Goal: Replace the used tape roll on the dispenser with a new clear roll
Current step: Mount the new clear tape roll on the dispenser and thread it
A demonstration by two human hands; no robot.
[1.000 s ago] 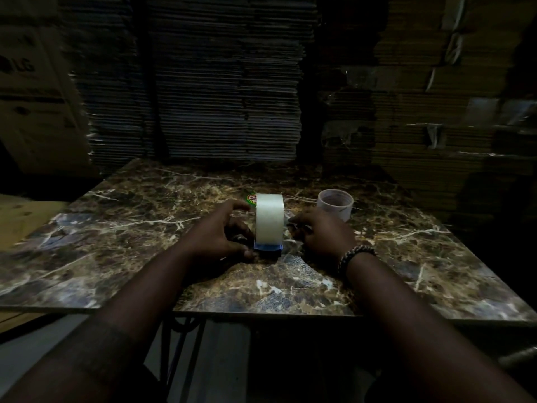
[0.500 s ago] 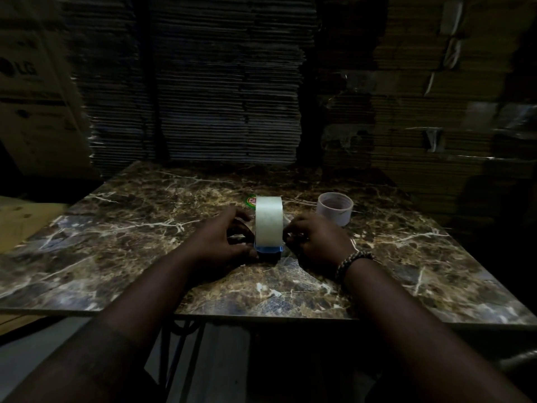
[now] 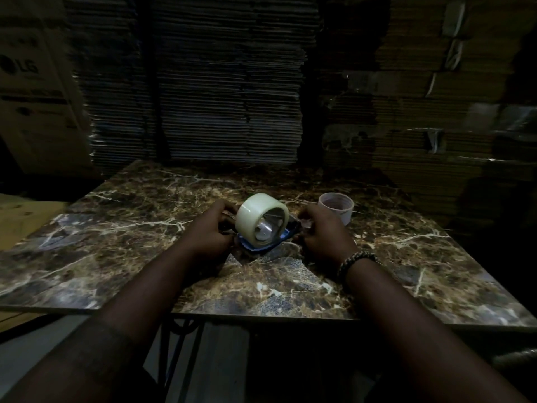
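Note:
A full clear tape roll (image 3: pixel 252 214) sits on the blue dispenser (image 3: pixel 261 245) in the middle of the marble table (image 3: pixel 116 228). The roll is tilted so its hollow core faces me and to the right. My left hand (image 3: pixel 209 231) grips the dispenser and roll from the left side. My right hand (image 3: pixel 322 234), with a beaded bracelet on the wrist, holds the dispenser's right end. An empty used tape core (image 3: pixel 337 209) stands on the table just behind my right hand, apart from it.
Tall stacks of flattened cardboard (image 3: pixel 226 82) rise right behind the table's far edge and to the right. A printed carton (image 3: pixel 32 91) stands at the back left. The table's near edge (image 3: pixel 261 315) lies under my forearms, with metal legs below.
The dispenser with the roll has turned from edge-on to tilted, so the roll's open core now faces me. Both hands stayed on either side of it.

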